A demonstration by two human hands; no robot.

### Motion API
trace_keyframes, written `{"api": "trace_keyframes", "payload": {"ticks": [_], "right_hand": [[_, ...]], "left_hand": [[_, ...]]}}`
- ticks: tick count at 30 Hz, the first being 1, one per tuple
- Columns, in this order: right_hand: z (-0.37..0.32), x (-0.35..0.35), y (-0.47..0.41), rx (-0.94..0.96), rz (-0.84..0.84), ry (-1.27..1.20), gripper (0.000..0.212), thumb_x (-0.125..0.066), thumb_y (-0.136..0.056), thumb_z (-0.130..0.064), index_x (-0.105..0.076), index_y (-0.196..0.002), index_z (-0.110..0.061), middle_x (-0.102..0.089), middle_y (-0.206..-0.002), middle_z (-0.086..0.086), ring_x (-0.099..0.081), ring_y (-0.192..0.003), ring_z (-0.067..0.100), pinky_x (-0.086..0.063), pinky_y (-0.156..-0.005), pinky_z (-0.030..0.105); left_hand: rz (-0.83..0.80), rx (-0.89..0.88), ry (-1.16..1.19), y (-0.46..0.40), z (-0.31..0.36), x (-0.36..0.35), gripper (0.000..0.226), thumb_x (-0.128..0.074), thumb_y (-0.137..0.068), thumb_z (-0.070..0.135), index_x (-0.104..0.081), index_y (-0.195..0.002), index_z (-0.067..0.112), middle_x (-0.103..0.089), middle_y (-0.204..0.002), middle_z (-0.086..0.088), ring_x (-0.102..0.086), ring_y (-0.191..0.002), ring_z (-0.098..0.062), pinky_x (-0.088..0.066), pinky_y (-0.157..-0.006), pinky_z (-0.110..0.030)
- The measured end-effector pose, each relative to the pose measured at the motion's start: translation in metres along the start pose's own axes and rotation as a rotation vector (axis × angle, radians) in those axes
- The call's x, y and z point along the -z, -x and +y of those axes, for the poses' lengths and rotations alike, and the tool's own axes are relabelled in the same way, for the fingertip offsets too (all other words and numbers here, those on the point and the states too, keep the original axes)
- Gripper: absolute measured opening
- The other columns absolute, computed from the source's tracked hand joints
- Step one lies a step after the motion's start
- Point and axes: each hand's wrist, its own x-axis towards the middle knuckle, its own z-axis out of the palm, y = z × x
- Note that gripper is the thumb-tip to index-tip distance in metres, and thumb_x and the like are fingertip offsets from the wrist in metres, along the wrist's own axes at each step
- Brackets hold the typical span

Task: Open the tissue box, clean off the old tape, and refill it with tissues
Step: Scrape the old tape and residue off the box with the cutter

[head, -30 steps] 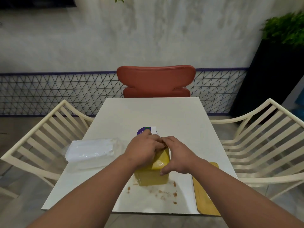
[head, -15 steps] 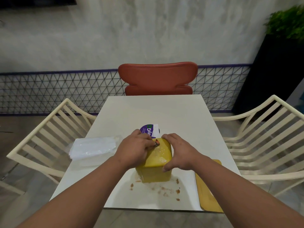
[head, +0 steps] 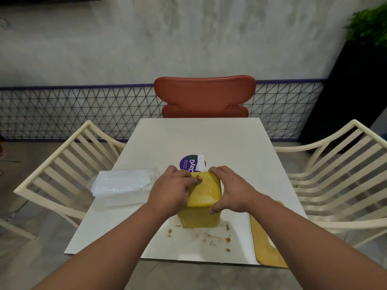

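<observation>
Right hand point(head: 232, 190) gripping yellow tissue box point(head: 204, 197) on table point(head: 201, 139), left hand point(head: 173, 188) curled, fingertip scraping its top, tissue pack point(head: 122, 184) left of it

Yellow tissue box point(head: 206, 192) sits on the white desk point(head: 199, 139), right hand point(head: 231, 190) gripping its right side, left hand point(head: 174, 190) curled on top. Tissue pack point(head: 122, 185) left of the box, brown crumbs point(head: 209, 237) in front, flat yellow lid point(head: 267, 243) to its right.

My left hand point(head: 173, 190) hides the left side of the yellow plastic tissue box point(head: 206, 197). The box covers part of the round purple sticker point(head: 189, 163), whose small print is unreadable.
</observation>
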Motion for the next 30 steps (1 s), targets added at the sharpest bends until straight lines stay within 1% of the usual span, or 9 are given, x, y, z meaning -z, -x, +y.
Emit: {"api": "trace_keyframes", "payload": {"ticks": [4,6,9,11,14,19,24,28,30], "right_hand": [[0.001,-0.001,0.0,0.008,-0.012,-0.006,0.123,-0.093,-0.05,-0.042,-0.023,-0.151,-0.029,-0.026,-0.147,-0.013,-0.039,-0.129,0.012,-0.045,-0.098,0.03],[0.0,0.0,0.0,0.01,-0.01,-0.011,0.123,-0.093,-0.051,-0.041,-0.023,-0.151,-0.028,-0.026,-0.147,-0.013,-0.039,-0.129,0.012,-0.044,-0.098,0.03],[-0.001,0.0,0.001,0.007,-0.002,-0.007,0.121,-0.093,-0.051,-0.04,-0.024,-0.151,-0.026,-0.027,-0.146,-0.011,-0.04,-0.128,0.013,-0.044,-0.099,0.032],[-0.002,0.001,0.001,0.014,-0.003,-0.006,0.119,-0.093,-0.052,-0.038,-0.026,-0.15,-0.025,-0.03,-0.143,-0.011,-0.041,-0.126,0.013,-0.044,-0.099,0.032],[-0.001,0.0,0.0,0.029,-0.007,-0.016,0.115,-0.093,-0.05,-0.036,-0.03,-0.147,-0.026,-0.033,-0.134,-0.015,-0.045,-0.121,0.012,-0.047,-0.096,0.033],[0.0,-0.001,0.001,0.019,-0.014,-0.035,0.119,-0.092,-0.05,-0.035,-0.027,-0.15,-0.026,-0.029,-0.143,-0.014,-0.041,-0.125,0.01,-0.046,-0.097,0.03],[0.001,-0.002,0.003,0.03,0.003,-0.024,0.118,-0.093,-0.05,-0.036,-0.029,-0.148,-0.025,-0.032,-0.14,-0.012,-0.042,-0.123,0.011,-0.045,-0.099,0.032],[0.0,-0.003,0.002,0.039,-0.008,-0.02,0.112,-0.092,-0.048,-0.036,-0.035,-0.143,-0.027,-0.035,-0.131,-0.015,-0.048,-0.113,0.01,-0.05,-0.092,0.036],[0.0,-0.003,0.002,0.034,-0.01,-0.002,0.116,-0.092,-0.049,-0.037,-0.03,-0.147,-0.027,-0.032,-0.137,-0.015,-0.047,-0.117,0.01,-0.05,-0.092,0.035]], "left_hand": [[-0.131,-0.079,0.089,0.01,0.016,-0.001,0.046,-0.031,-0.087,0.036,-0.071,-0.11,0.033,-0.068,-0.099,0.014,-0.049,-0.088,-0.02,-0.051,-0.066,-0.034],[-0.147,-0.062,0.088,0.007,0.013,0.0,0.04,-0.035,-0.091,0.038,-0.069,-0.112,0.034,-0.067,-0.103,0.015,-0.048,-0.091,-0.019,-0.051,-0.071,-0.035],[-0.137,0.082,0.062,-0.008,0.008,-0.004,0.03,-0.047,-0.096,0.032,-0.064,-0.121,0.035,-0.064,-0.113,0.011,-0.045,-0.099,-0.019,-0.047,-0.084,-0.036],[-0.144,0.044,0.08,-0.013,0.018,-0.009,0.031,-0.047,-0.097,0.031,-0.063,-0.123,0.033,-0.063,-0.115,0.011,-0.043,-0.1,-0.018,-0.044,-0.087,-0.035],[-0.177,-0.073,0.141,-0.013,0.035,-0.011,0.03,-0.048,-0.096,0.028,-0.065,-0.12,0.03,-0.064,-0.114,0.011,-0.043,-0.097,-0.019,-0.041,-0.087,-0.031],[-0.219,-0.348,0.176,-0.005,0.025,-0.001,0.031,-0.045,-0.088,0.029,-0.073,-0.101,0.028,-0.069,-0.098,0.012,-0.052,-0.081,-0.021,-0.044,-0.076,-0.031],[-0.174,-0.089,0.15,-0.027,0.017,-0.005,0.037,-0.042,-0.089,0.028,-0.071,-0.111,0.027,-0.068,-0.111,0.008,-0.048,-0.088,-0.023,-0.044,-0.086,-0.041],[-0.221,-0.204,0.204,-0.02,0.029,-0.008,0.036,-0.042,-0.09,0.03,-0.073,-0.106,0.025,-0.069,-0.108,0.008,-0.052,-0.086,-0.026,-0.045,-0.083,-0.04],[-0.23,-0.251,0.218,-0.013,0.03,-0.008,0.031,-0.047,-0.088,0.026,-0.074,-0.104,0.023,-0.07,-0.106,0.008,-0.053,-0.087,-0.026,-0.047,-0.082,-0.039]]}}
